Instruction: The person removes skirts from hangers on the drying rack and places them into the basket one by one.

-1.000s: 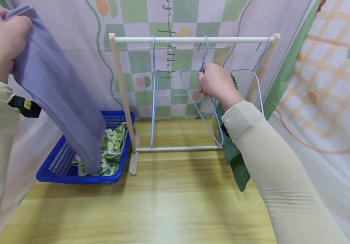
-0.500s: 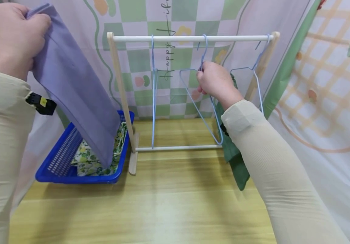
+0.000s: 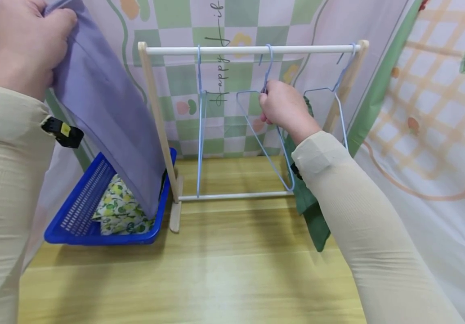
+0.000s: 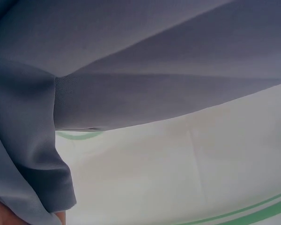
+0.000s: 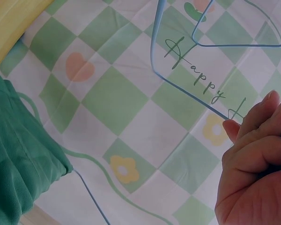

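Observation:
My left hand [image 3: 30, 42] pinches the top of a lavender cloth garment [image 3: 111, 108] at the upper left; it hangs down in front of the blue basket. In the left wrist view the purple fabric [image 4: 145, 93] fills the upper part, and only a bit of a finger shows. My right hand [image 3: 285, 105] grips a light blue clothes hanger [image 3: 252, 126] just below its hook, which stays over the rack's white top bar [image 3: 232, 50]. The right wrist view shows the curled fingers [image 5: 257, 154] around the hanger's neck.
A blue basket [image 3: 50, 237] with lemon-print cloth [image 3: 121, 207] stands left of the wooden rack [image 3: 155, 103]. Another blue hanger [image 3: 200, 144] hangs at left. At the right end a hanger [image 3: 342, 112] hangs near a green garment [image 3: 311, 211], partly behind my right arm.
My left hand has moved to the right with the lavender garment, whose lower end has shifted towards the rack's left post. The right hand keeps its grip on the hanger.

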